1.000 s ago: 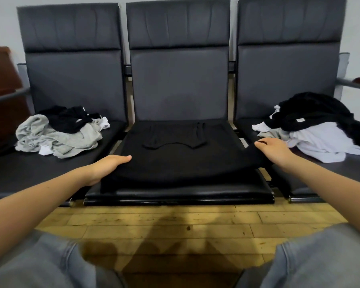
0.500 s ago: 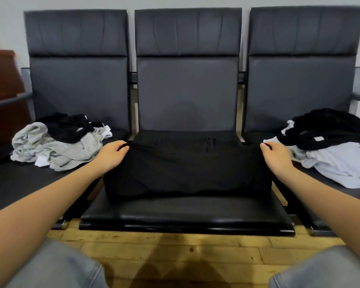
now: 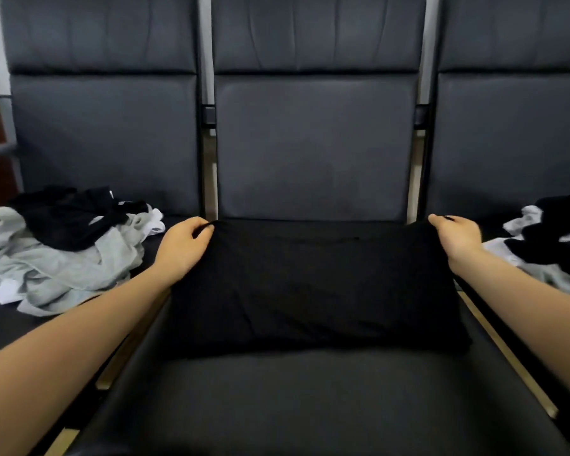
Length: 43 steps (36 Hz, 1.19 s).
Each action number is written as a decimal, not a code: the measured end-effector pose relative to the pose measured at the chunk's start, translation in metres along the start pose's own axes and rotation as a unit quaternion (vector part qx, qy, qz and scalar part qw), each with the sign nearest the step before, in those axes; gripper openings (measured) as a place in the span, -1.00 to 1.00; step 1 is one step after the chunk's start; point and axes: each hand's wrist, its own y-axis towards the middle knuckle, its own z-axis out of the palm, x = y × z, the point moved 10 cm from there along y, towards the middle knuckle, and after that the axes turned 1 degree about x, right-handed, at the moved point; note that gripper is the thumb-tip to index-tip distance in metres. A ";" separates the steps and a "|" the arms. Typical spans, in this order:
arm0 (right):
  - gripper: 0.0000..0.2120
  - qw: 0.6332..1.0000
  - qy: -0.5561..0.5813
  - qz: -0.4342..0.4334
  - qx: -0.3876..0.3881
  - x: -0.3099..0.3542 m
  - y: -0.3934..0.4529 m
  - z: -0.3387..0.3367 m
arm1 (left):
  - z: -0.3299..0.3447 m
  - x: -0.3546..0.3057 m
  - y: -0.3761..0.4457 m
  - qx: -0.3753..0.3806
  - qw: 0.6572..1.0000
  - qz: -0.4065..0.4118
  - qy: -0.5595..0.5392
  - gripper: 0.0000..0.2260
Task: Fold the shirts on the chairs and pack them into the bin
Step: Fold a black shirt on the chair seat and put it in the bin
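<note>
Black shirt (image 3: pixel 313 284) flat on middle seat (image 3: pixel 310 399), long axis left-right. My left hand (image 3: pixel 183 245) pinches its far-left corner, right hand (image 3: pixel 456 238) its far-right. Equal reach; next fold probably goes sideways. Bin not in view.

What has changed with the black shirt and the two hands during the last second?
Both hands took hold of the near edge of the black shirt and carried it away from the person, folding the shirt in half on the middle seat. The left hand and right hand now pinch its far corners. The clothes piles on the left seat and right seat stayed as they were.
</note>
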 end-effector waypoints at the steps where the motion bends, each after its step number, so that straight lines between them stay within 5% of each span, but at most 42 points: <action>1: -0.84 1.000 -0.001 0.001 -0.010 -0.002 0.007 0.002 | 0.003 0.005 0.005 -0.005 1.000 -0.003 0.000 -0.87; 9: -0.78 0.994 -0.106 -0.018 -0.028 -0.024 0.043 0.026 | 0.042 0.037 0.041 0.037 0.995 -0.057 0.066 -0.84; 21: -0.48 0.971 -0.231 -0.038 0.038 -0.028 0.001 0.014 | 0.018 0.041 0.016 -0.026 0.977 -0.137 0.160 -0.63; 24: -0.49 0.972 -0.232 0.001 0.047 -0.033 -0.012 -0.001 | 0.011 0.020 0.001 -0.016 0.981 -0.106 0.165 -0.63; 28: -0.80 0.977 -0.191 0.050 0.081 -0.038 -0.032 -0.012 | 0.020 -0.015 -0.026 0.015 0.995 -0.052 0.081 -0.66; 32: -0.61 0.964 -0.237 0.040 0.115 -0.035 -0.067 -0.023 | 0.040 -0.056 -0.063 0.093 0.995 -0.010 0.036 -0.79; 37: -0.57 0.902 -0.383 -0.040 0.193 -0.023 -0.117 -0.018 | 0.064 -0.092 -0.119 0.222 0.961 0.070 0.147 -0.73; 43: -0.72 0.890 -0.379 -0.074 0.245 -0.021 -0.132 -0.017 | 0.060 -0.083 -0.134 0.226 0.941 0.122 0.221 -0.69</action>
